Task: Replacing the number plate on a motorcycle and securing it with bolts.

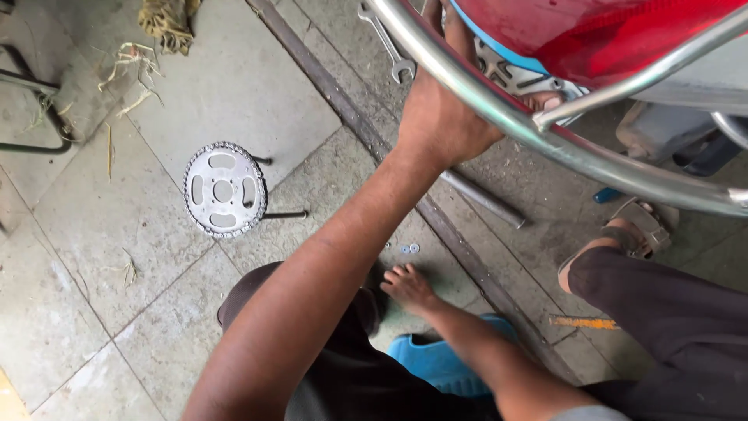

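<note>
One metal part (518,74), pale and slotted, sat tucked under the red bodywork (608,31) behind the chrome rail (499,117), where the left hand (440,109) gripped it and would best hold steady, while the right hand (409,287) rested open on the floor (257,86) below.

hand (444,117): fingertips hidden behind chrome rail (499,117) | spanner (387,43): top cut off

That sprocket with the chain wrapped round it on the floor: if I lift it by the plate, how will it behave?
The sprocket looks like stiff, cut-out metal, so probably rigid and heavy for its size. Its chain merely sits around the teeth and may sag or slip off. Lying flat, it seems unlikely to roll.
</note>
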